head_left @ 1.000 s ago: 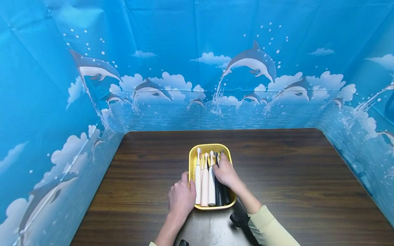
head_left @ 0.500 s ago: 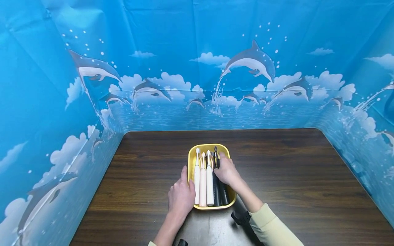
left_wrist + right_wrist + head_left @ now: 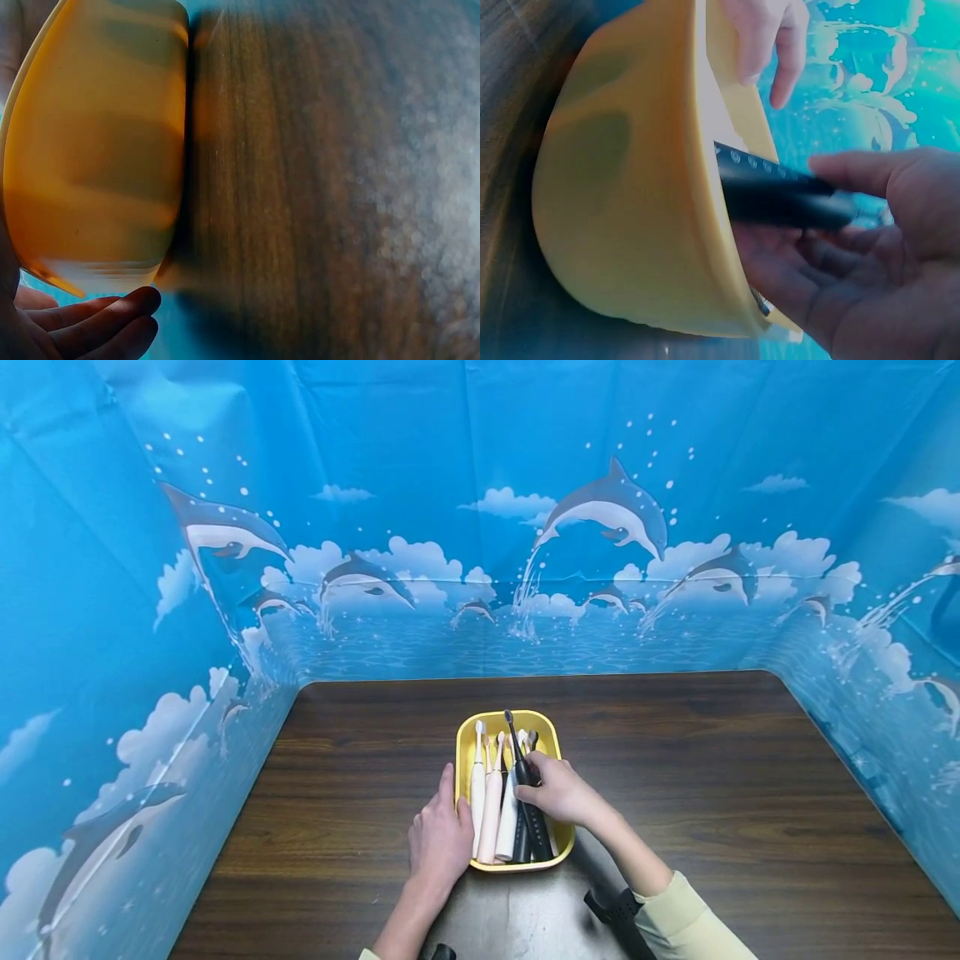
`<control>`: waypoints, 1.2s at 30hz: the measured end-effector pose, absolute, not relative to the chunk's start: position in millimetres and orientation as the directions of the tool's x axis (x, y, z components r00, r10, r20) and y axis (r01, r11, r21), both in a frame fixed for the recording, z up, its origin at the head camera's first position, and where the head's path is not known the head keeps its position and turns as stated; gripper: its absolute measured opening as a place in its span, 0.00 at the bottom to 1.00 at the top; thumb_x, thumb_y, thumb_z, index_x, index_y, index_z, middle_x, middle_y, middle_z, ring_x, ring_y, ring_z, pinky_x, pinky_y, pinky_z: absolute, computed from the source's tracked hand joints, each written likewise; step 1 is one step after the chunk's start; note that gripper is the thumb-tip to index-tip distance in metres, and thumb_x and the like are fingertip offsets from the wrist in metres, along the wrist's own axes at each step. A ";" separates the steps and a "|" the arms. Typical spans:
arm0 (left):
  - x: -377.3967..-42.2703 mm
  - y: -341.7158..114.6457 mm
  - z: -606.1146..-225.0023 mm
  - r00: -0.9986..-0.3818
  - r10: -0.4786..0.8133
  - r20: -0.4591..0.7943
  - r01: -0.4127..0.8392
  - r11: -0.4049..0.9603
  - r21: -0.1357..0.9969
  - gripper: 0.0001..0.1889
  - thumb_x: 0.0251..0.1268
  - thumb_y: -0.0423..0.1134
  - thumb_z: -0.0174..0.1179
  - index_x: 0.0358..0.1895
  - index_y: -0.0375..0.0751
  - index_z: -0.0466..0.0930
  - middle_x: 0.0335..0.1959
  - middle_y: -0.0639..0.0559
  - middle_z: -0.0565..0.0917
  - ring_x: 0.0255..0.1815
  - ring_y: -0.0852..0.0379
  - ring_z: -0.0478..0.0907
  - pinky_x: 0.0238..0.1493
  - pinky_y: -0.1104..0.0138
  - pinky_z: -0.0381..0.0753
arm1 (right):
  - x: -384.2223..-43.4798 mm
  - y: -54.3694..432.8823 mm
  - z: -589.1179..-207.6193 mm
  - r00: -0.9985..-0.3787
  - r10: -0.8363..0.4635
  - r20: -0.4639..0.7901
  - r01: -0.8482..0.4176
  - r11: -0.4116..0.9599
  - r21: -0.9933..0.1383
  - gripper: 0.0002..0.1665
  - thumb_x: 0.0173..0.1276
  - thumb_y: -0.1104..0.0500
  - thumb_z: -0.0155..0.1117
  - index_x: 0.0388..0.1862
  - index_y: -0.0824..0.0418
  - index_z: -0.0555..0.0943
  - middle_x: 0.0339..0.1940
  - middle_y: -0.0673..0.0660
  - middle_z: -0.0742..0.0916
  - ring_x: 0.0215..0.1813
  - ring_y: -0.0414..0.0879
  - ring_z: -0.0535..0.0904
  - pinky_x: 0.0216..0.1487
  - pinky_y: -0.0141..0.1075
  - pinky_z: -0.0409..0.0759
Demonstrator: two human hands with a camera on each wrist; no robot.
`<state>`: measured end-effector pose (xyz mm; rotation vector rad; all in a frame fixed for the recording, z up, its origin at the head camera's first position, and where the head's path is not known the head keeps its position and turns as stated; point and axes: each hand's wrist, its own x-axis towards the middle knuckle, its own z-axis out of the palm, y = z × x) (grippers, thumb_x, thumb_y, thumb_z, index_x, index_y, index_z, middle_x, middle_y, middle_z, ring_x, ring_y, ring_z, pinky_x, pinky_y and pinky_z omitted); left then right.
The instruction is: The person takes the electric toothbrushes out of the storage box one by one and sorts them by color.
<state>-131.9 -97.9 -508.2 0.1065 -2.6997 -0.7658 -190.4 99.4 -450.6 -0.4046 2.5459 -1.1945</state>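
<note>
A yellow plastic bin [image 3: 517, 867] holds several electric toothbrushes side by side. At its left wall, my left hand [image 3: 441, 835] grips the rim, thumb over the edge and fingers along the outside. My right hand [image 3: 561, 789] pinches a black electric toothbrush [image 3: 522, 772] between thumb and fingers; its brush head points toward the far rim, tilted left. The right wrist view shows its dark handle [image 3: 772, 195] just above the rim. To its left lie a white toothbrush [image 3: 477, 785], a pink one [image 3: 491, 810] and another white one [image 3: 507, 828]. Other black handles [image 3: 538, 835] lie under the right hand.
The bin stands on a dark wooden table [image 3: 360, 777]. Blue dolphin-print sheeting [image 3: 420, 635] surrounds the table at the back and sides. A black strap [image 3: 618, 906] sits at the right wrist.
My right hand has drawn a black toothbrush up and leftward from the right side of the bin, over the others. The pale toothbrushes shifted slightly. My left hand stays at the bin's left side.
</note>
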 end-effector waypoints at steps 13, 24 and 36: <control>-132.6 -103.3 -513.7 -0.929 -0.109 0.354 0.110 0.831 0.545 0.25 0.71 0.34 0.58 0.70 0.39 0.75 0.42 0.31 0.87 0.35 0.34 0.86 0.30 0.45 0.79 | -178.8 115.1 -447.0 -0.849 -0.524 -0.067 -0.163 0.381 -0.910 0.15 0.72 0.62 0.65 0.52 0.69 0.78 0.34 0.56 0.83 0.35 0.46 0.80 0.33 0.47 0.84; -133.6 -102.4 -513.8 -0.933 -0.097 0.346 0.122 0.821 0.558 0.24 0.71 0.34 0.57 0.70 0.39 0.75 0.45 0.32 0.87 0.36 0.36 0.86 0.32 0.47 0.80 | -187.0 128.2 -430.8 -0.961 -0.246 0.125 -0.208 0.346 -0.915 0.23 0.68 0.63 0.71 0.60 0.66 0.80 0.40 0.58 0.85 0.42 0.51 0.82 0.37 0.42 0.85; -133.7 -101.5 -513.2 -0.934 -0.100 0.342 0.115 0.825 0.554 0.24 0.71 0.34 0.58 0.70 0.38 0.75 0.41 0.32 0.87 0.33 0.37 0.86 0.29 0.47 0.78 | -210.5 157.3 -434.7 -0.933 0.186 0.309 -0.234 0.338 -0.911 0.25 0.68 0.59 0.73 0.63 0.60 0.81 0.44 0.61 0.86 0.47 0.50 0.83 0.46 0.25 0.77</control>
